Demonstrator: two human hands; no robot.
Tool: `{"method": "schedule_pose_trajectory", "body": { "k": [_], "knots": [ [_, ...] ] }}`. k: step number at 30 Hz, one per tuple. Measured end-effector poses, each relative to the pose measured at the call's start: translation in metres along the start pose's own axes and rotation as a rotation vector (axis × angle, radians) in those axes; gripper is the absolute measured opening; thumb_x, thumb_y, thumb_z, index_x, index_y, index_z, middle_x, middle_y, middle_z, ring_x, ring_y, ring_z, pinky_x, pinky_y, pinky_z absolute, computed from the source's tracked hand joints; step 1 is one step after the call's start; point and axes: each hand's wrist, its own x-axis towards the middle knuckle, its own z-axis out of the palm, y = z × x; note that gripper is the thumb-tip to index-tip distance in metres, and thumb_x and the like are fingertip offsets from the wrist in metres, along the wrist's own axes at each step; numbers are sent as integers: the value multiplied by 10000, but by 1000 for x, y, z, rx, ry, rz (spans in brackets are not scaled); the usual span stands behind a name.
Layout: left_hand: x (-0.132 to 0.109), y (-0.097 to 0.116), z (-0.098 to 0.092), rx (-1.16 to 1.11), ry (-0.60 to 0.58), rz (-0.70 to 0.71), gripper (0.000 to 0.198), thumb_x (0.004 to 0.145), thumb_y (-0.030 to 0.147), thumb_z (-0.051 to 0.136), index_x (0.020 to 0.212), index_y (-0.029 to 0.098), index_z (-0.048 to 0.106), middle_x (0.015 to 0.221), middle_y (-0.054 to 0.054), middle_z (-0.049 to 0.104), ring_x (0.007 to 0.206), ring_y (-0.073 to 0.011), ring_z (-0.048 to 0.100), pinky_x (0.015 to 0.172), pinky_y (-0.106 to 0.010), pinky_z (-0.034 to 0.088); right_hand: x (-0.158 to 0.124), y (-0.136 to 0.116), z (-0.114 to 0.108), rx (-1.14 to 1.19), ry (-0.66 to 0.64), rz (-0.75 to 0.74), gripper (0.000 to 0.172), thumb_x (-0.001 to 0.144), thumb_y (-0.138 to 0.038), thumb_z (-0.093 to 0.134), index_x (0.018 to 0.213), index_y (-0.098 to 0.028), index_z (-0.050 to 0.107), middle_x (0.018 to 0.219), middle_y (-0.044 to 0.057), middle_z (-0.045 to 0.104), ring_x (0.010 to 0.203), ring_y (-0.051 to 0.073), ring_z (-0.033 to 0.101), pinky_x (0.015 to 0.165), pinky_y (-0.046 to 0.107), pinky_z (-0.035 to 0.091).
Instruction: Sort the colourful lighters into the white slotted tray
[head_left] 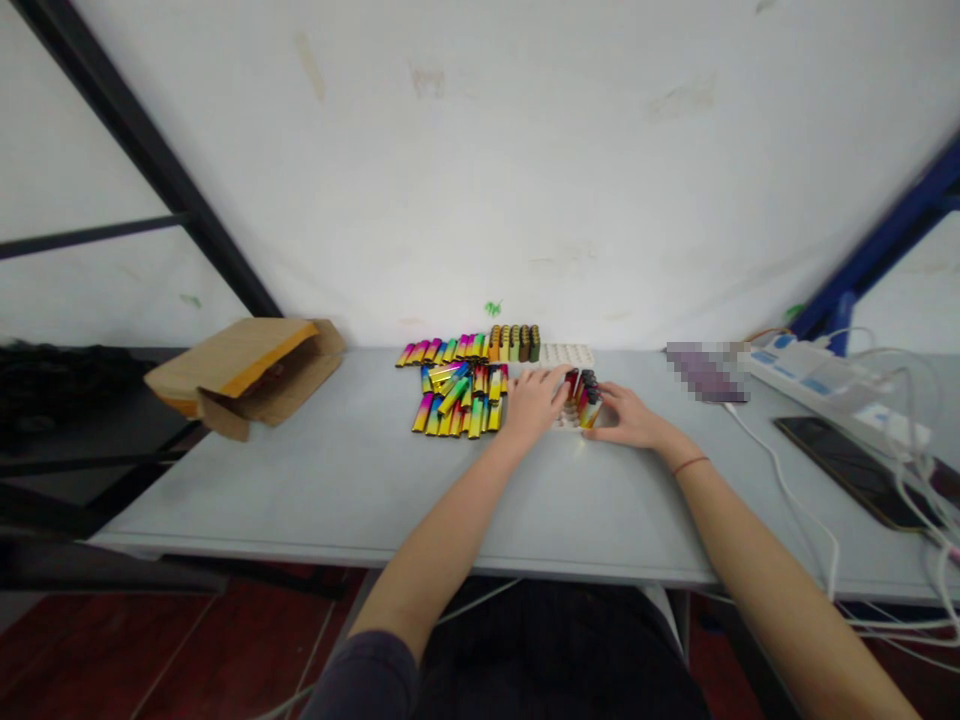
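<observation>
While working at a grey table (300, 490), flanked a white rack (565, 420) from both sides — with dark-topped pieces (591, 408) in between, upright, with long axes vertical. Placed the right hand (634, 418) nearer to those pieces, spread at the rack's right side, with thumb and fingers apart. Curved the left hand (534, 402) over the opposite side, with fingers partly bent; could not tell whether gripping or merely resting. Had a pile of loose pieces (454, 395) just left of the left hand, laid flat, mostly lengthwise away from the body, some slantwise on top. Glinted like foil — largely yellow, shading into pink, blue, green or red. Showed gold-topped pieces (514, 345) farther back, near the wall (450, 200).
</observation>
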Motion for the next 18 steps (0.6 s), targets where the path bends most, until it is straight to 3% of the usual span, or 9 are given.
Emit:
{"method": "schedule_pose_trajectory", "body": {
  "k": [2, 7, 11, 18],
  "knots": [
    [0, -4, -6, 52, 40, -68, 406, 1063, 415, 465, 1422, 324, 630, 1321, -63, 719, 1249, -287, 575, 1022, -445, 398, 0, 0, 0, -1, 0, 5, 742, 766, -613, 805, 1367, -191, 702, 1450, 207, 637, 1328, 447, 592, 1133, 620, 461],
    [-1, -34, -26, 208, 124, -426, 387, 1031, 404, 481, 1258, 225, 738, 1284, -165, 691, 1217, -369, 531, 986, -527, 399, 0, -1, -1, -7, -25, 37, 804, 762, -640, 799, 1396, -160, 684, 1467, 230, 616, 1338, 449, 589, 1157, 612, 444],
    [0, -52, -34, 268, 54, -505, 382, 992, 450, 543, 1134, 194, 788, 1310, -209, 658, 1283, -425, 479, 990, -563, 392, 0, 1, 0, -1, -21, 53, 819, 753, -644, 804, 1416, -182, 672, 1485, 213, 610, 1359, 465, 567, 1155, 635, 436],
    [2, -48, -31, 245, 2, -523, 316, 971, 401, 597, 1101, 174, 774, 1298, -216, 682, 1294, -407, 484, 1013, -542, 373, 0, 1, 2, -3, -21, 56, 798, 758, -642, 802, 1406, -191, 682, 1482, 201, 614, 1356, 456, 572, 1161, 621, 435]
  ]
}}
